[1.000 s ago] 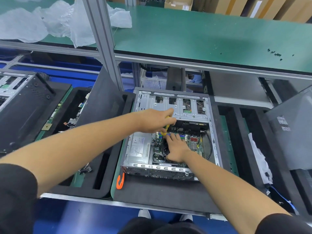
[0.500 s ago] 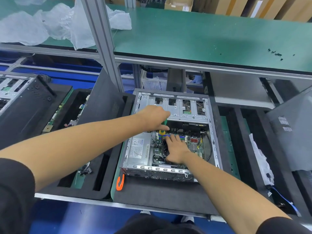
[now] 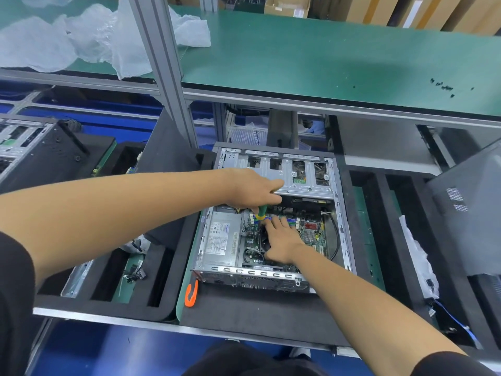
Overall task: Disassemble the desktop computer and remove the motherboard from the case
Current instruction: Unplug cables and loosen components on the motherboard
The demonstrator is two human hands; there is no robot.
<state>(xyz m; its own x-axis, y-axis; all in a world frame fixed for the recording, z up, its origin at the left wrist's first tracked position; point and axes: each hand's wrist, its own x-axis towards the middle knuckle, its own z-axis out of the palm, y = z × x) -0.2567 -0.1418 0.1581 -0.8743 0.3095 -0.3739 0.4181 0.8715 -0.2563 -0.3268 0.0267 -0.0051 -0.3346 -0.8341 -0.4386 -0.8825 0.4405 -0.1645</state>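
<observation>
The motherboard sits in the floor of the open case, beside the silver power supply. The left hand grips a green-and-yellow screwdriver upright over the board's far edge, near the blue memory slots; its tip is hidden, so whether it sits in a screw is unclear. The right hand rests on the board, fingers spread and fairly straight beside the shaft. A slipping tip could gouge the board or jab those fingers; a loosened screw might drop among the components.
</observation>
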